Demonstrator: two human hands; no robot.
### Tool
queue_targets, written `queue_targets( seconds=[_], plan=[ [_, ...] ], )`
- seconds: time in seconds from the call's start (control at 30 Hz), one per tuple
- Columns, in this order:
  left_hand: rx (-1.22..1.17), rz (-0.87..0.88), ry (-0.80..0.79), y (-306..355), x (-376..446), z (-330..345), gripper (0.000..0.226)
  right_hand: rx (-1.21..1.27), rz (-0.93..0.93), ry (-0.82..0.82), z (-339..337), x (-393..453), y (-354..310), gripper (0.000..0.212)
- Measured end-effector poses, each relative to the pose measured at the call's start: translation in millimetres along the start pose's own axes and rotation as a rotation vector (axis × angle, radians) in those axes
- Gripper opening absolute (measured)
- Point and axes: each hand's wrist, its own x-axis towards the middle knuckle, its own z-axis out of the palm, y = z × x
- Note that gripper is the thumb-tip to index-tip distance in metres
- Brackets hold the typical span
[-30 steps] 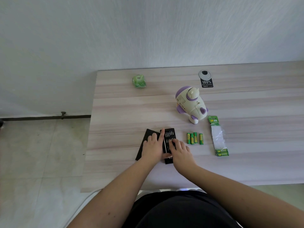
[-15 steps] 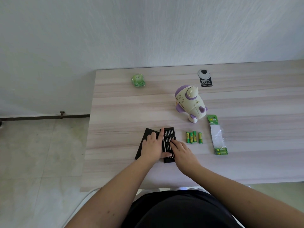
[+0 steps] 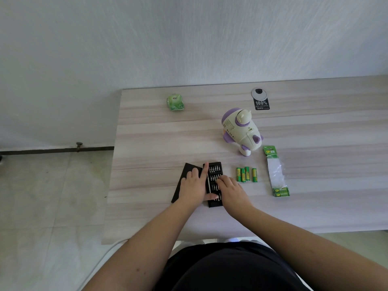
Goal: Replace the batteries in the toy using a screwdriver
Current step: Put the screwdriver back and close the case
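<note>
Both hands work at a black screwdriver kit [image 3: 214,171] lying open near the front of the wooden table [image 3: 147,143]. The left hand [image 3: 194,185] lies flat across the kit's left side and its black lid [image 3: 184,175], fingers straight, the forefinger stretched along the tray's left edge and the thumb laid across its near end. The right hand [image 3: 231,189] reaches in from the right with its fingers curled down onto the rows of bits; whether they pinch a bit cannot be told. The two hands sit close together, almost touching over the tray. Just right of the kit, near the right hand, four green batteries [image 3: 246,174] lie side by side. Further right lies an opened battery pack [image 3: 276,171] with green card ends. The white and purple toy [image 3: 241,131] lies on its side beyond the batteries, well apart from both hands. A green packet [image 3: 175,102] sits toward the table's far left, and a black tag [image 3: 261,99] toward the far edge behind the toy.
</note>
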Motion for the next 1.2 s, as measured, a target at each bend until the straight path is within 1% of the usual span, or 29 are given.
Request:
queue_targets(
  seconds=[0.17,0.3,0.37,0.43,0.5,0.57,0.63,0.7,0.8,0.9,0.97,1.0,1.1,1.2],
  plan=[
    [0.003,0.002,-0.006,0,1,0,0.120,-0.004,0.015,-0.030,0,0,-2,0.055],
    [-0.015,0.005,-0.012,-1,2,1,0.120,0.002,0.028,-0.056,-1,-1,-2,0.055],
    [-0.022,0.008,-0.011,-1,2,1,0.120,0.044,0.035,-0.056,0,-2,-2,0.055],
    [-0.027,0.015,-0.011,-2,2,0,0.120,0.143,0.068,-0.034,1,-3,-1,0.055],
    [-0.030,0.027,-0.011,-3,2,1,0.120,0.267,0.152,0.001,1,-6,-1,0.054],
    [-0.040,0.039,-0.008,-4,2,1,0.121,0.395,0.292,0.026,-2,-9,-3,0.048],
    [-0.049,0.052,-0.004,-7,3,2,0.121,0.502,0.424,0.017,-5,-10,-5,0.042],
    [-0.061,0.065,-0.001,-10,4,3,0.120,0.598,0.513,-0.012,-6,-9,-8,0.040],
    [-0.166,0.093,0.041,-19,4,6,0.108,0.685,0.586,-0.049,-3,-7,-11,0.042],
    [-0.346,0.102,0.132,-31,0,9,0.081,0.723,0.608,-0.072,-3,-6,-14,0.042],
    [-0.345,0.063,0.227,-40,-4,11,0.065,0.760,0.629,-0.058,-3,-8,-16,0.045],
    [-0.324,0.031,0.261,-44,-7,12,0.061,0.768,0.643,-0.037,-4,-10,-17,0.048],
    [-0.276,-0.020,0.310,-44,-15,16,0.057,0.698,0.630,0.047,-12,-9,-16,0.048],
    [-0.279,-0.015,0.335,-35,-17,20,0.058,0.554,0.511,0.103,-22,1,-12,0.043]
  ],
)
